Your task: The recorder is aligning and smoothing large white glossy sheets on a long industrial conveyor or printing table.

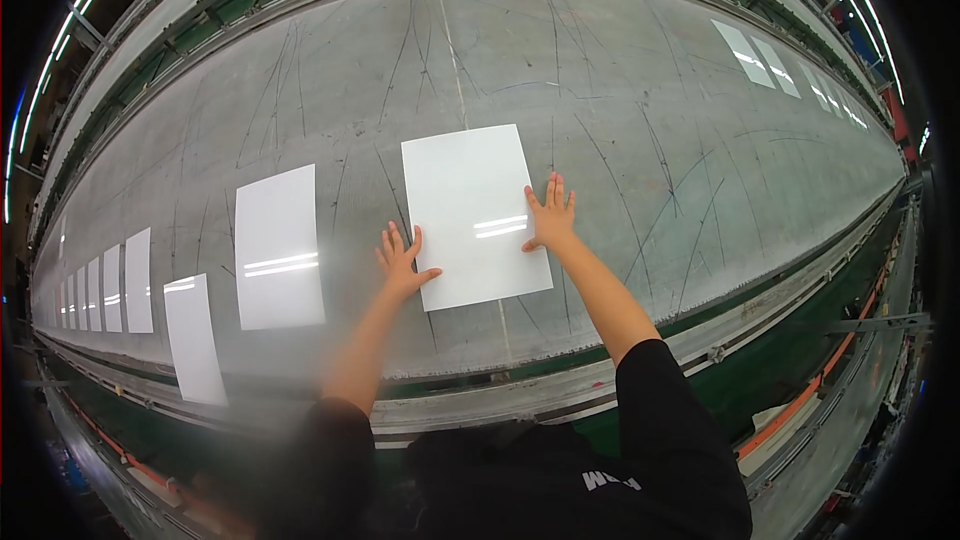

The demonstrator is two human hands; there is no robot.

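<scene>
Your left hand (400, 267), right hand (553, 220) spread open at edges of white sheet (470, 200); placing looks nearly done (other sheets (280, 298) beyond both; remainder unclear).

Haze blurs the left forearm (352, 358) and the near edge of the counter (350, 70) around it. The left hand (400, 266) and right hand (552, 218) hide bits of the central white sheet (465, 190); the black shirt (520, 490) runs off below, and the farthest left sheets (71, 301) are too small to count.
</scene>
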